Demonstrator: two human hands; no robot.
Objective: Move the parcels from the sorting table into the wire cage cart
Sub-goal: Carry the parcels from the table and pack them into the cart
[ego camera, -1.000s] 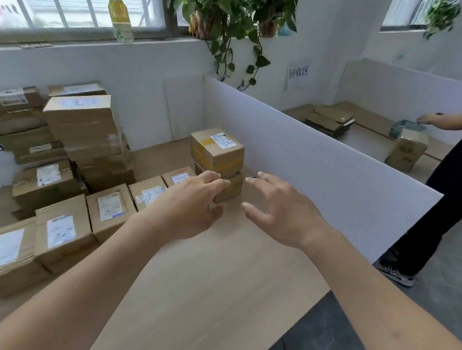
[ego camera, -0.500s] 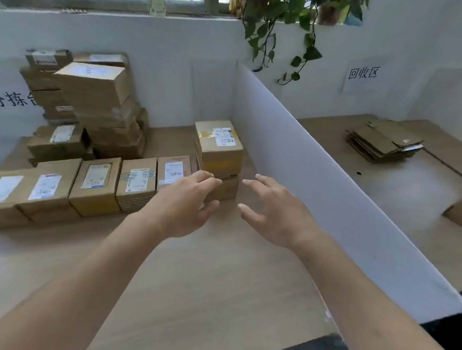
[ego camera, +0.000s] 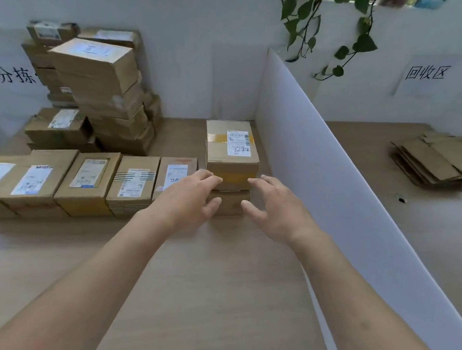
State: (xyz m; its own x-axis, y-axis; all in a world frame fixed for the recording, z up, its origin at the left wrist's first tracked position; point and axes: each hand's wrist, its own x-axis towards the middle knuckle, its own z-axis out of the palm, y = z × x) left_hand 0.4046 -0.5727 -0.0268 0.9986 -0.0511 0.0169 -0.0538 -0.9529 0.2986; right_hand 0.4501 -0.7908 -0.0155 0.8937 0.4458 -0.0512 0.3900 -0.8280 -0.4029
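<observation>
Parcels [ego camera: 88,185] lie in a row on the wooden counter [ego camera: 203,295], each with a white shipping label too small to read. The top parcel [ego camera: 232,150] of a two-high stack sits beside the white divider [ego camera: 318,180], its label bearing handwriting. Left hand [ego camera: 189,199] and right hand [ego camera: 272,207] hover before it, fingers spread, holding nothing. Wall signs read "回收区" [ego camera: 425,73] and "分拣" [ego camera: 14,75].
</observation>
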